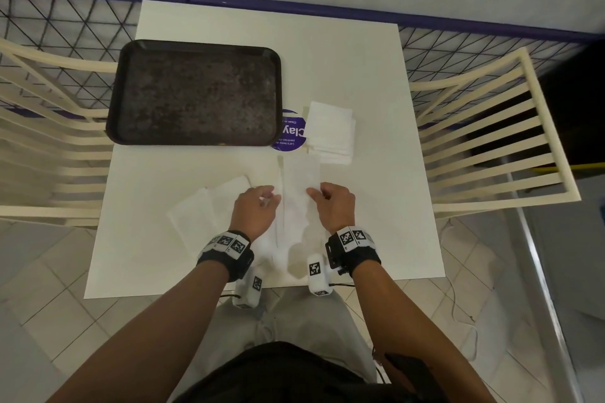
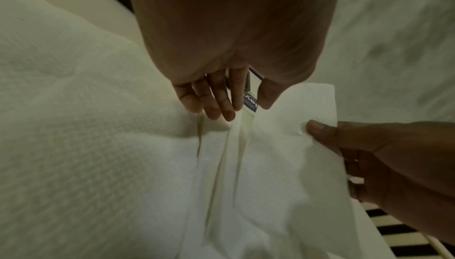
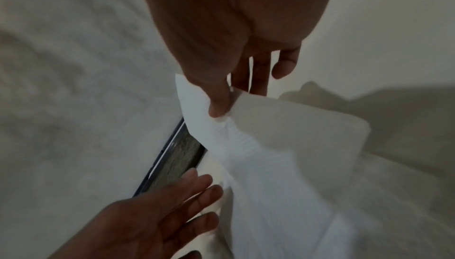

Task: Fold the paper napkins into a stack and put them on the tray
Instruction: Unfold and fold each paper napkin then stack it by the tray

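The right hand (image 1: 334, 204) is seen pinching one edge of an unfolded napkin (image 1: 299, 203), thumb on top and fingers beneath, as shown in the right wrist view; that edge is lifted off the table (image 1: 376, 82). The left hand (image 1: 257, 211) is laid just beside it, fingers straight and relaxed, the fingertips (image 2: 216, 111) resting on or very near the napkin's other side; nothing is grasped by it. The napkin is stretched lengthwise between both hands, running away from the wrists, creased along its middle.

Just ahead of the right hand, a stack of folded napkins (image 1: 332, 132) is set on the table, partly over a purple sticker (image 1: 289, 134). To the outside of the left hand, loose napkins (image 1: 209, 206) are left flat, apparently not yet folded. Ahead of the left hand, well apart, the dark tray (image 1: 196, 93) is seen with nothing on it.

Progress is judged as middling: several napkins folded and stacked, one in hand being folded, at least two more waiting. The stack's transfer to the tray is not yet done.
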Available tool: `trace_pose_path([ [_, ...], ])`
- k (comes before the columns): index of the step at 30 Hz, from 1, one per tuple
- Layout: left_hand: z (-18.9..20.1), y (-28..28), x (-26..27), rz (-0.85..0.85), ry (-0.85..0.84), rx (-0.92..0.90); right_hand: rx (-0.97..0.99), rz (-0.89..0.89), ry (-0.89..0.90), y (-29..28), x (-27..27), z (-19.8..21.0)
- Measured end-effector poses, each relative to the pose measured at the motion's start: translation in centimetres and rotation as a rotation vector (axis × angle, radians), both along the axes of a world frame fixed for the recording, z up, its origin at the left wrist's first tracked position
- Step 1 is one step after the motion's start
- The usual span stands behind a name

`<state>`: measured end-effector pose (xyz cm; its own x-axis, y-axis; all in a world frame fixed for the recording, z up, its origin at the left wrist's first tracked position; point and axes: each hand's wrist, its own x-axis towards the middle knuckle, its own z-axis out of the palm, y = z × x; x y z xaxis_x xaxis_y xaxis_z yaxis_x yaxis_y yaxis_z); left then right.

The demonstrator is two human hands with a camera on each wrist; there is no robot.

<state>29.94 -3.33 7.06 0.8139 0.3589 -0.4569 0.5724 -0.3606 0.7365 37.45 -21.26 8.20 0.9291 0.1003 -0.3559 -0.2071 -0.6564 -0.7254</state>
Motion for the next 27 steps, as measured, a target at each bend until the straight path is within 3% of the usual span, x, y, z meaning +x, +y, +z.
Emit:
trace_pose_path([
  [5, 1.1, -0.1, 0.8, 0.019, -0.027, -0.133, 0.195, 0.115, 0.064, -0.2, 0.8, 1.2],
  [9, 1.2, 0.6, 0.9, 0.181, -0.075, -0.246, 0.195, 0.168, 0.09, -0.2, 1.9, 0.8],
  [17, 2.6, 1.6, 0.3, 0.302, -0.149, -0.498, 0.262, 0.286, 0.097, -0.1, 3.4, 1.8],
  [27, 4.3, 0.9, 1.2, 0.41, -0.159, -0.465, 0.45, 0.096, 0.361, 0.2, 5.3, 3.6],
])
